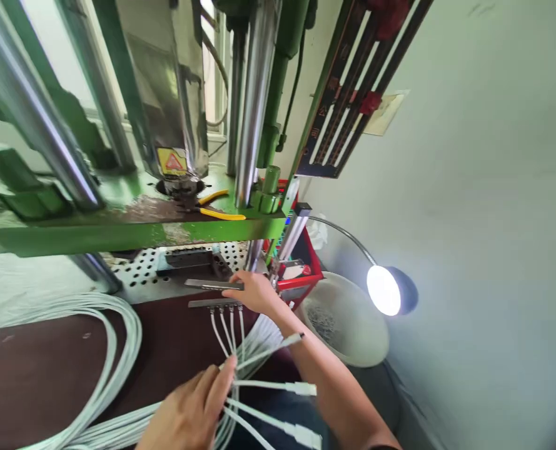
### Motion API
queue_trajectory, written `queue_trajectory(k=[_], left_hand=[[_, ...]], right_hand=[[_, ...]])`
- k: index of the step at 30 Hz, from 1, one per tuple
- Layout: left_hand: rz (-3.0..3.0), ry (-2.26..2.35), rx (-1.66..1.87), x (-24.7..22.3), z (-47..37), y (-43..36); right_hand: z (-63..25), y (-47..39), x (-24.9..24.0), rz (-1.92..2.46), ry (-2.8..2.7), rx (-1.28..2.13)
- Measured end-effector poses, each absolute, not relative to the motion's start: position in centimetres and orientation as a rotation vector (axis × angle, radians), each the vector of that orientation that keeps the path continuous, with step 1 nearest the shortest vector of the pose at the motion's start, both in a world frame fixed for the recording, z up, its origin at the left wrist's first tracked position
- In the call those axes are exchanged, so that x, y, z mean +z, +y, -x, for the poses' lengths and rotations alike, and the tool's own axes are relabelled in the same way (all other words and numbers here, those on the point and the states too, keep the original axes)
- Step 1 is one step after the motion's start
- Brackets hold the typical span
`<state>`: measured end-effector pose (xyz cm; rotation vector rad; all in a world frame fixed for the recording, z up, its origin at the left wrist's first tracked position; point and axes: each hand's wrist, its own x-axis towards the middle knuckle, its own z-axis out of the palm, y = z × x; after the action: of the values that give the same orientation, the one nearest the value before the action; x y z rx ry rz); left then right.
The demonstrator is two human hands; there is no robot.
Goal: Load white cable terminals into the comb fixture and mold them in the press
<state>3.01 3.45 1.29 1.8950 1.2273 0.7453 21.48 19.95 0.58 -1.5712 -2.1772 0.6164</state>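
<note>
Cables half-seated in the mould bar

White cables (pixel 240 350) fan across the brown bench (pixel 174 344); four ends sit plugged in the metal bar (pixel 212 303), while three or so hang loose. Left hand (pixel 193 409) pinches the bundle, fingers narrow. Right hand (pixel 254 290) grips the bar's end. Green press (pixel 132 234) overhangs closely; open room lies left, a bucket (pixel 348 319) to the right.

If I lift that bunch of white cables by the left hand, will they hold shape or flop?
Likely floppy: the white cables fan out and sag from the left hand. Probably light, since fingertips alone gather them. Four ends sit in the metal bar under the right hand, so pulling may drag it.
</note>
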Motion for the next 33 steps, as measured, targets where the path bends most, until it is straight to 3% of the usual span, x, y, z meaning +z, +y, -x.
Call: queue_trajectory(k=[3, 6, 26, 33], left_hand=[[-2.669, 1.269, 0.554, 1.3, -3.8, 4.5], [-2.925, 1.270, 0.405, 1.4, -4.1, 5.4], [-3.183, 1.167, 0.472, 2.2, -6.9, 8.3], [-3.187, 1.122, 0.290, 2.6, -6.8, 8.3]], right_hand=[[-21.3, 20.8, -0.4, 1.607, -2.266, 0.552], [-21.7, 21.4, -1.4, 1.614, -2.320, 0.507], [-22.1, 21.6, -3.1, 1.572, -2.390, 0.242], [-22.2, 21.6, -3.2, 1.571, -2.380, 0.253]])
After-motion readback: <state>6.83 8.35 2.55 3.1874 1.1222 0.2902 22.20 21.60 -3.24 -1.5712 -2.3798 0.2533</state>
